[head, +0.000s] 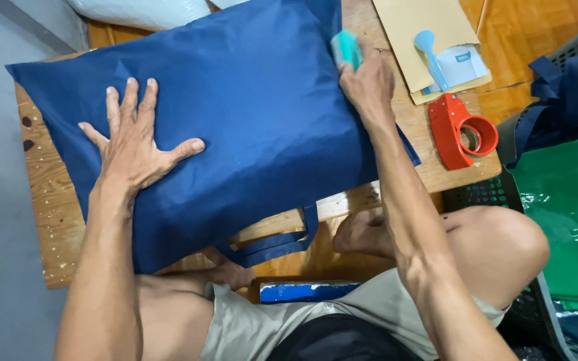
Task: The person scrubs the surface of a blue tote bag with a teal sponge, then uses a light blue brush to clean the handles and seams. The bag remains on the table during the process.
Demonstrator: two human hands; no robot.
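Pressing flat at about 9 o'clock, the left hand (135, 140) lies on the navy fabric bag (249, 100) with all 5 fingers spread wide, palm down. The bag covers most of the low wooden board (48, 200), its handle loop (275, 244) hanging off the near edge at 6 o'clock. At 12 o'clock the right hand (369, 83) has its fingers curled around a small teal block (346, 48), held against the bag's upper right part. Further toward 2 o'clock lie a tan envelope (416, 27) with a light blue scoop-shaped tool (431, 57), and at 3 o'clock a red tape dispenser (459, 130) beside the right forearm.

Likely risks: the thin cloth could bunch or skid under the block if the left palm eases off, leaving creases. The right elbow, swinging outward, might knock the dispenser off the board's edge. The dangling handle could snag on a knee.
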